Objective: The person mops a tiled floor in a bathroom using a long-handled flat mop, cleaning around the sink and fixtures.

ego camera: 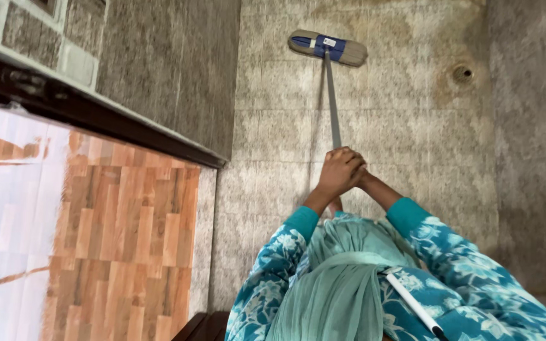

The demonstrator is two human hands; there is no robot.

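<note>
Both my hands are clasped around the grey handle (332, 101) of a flat mop. My left hand (336, 172) wraps the handle from the left, and my right hand (359, 173) closes over it from the right, fingers overlapping. The mop head (328, 47), beige with a blue centre piece, lies flat on the grey tiled floor (273, 126) well ahead of me. The handle runs straight from my hands up to the mop head. My sleeves are teal with a white flower print, and a pale green scarf hangs down my front.
A dark door threshold (96, 113) runs diagonally at the left, with wood-pattern flooring (127, 221) beyond it. A round floor drain (463, 73) sits at the upper right within a stained patch. A grey wall rises along the right side.
</note>
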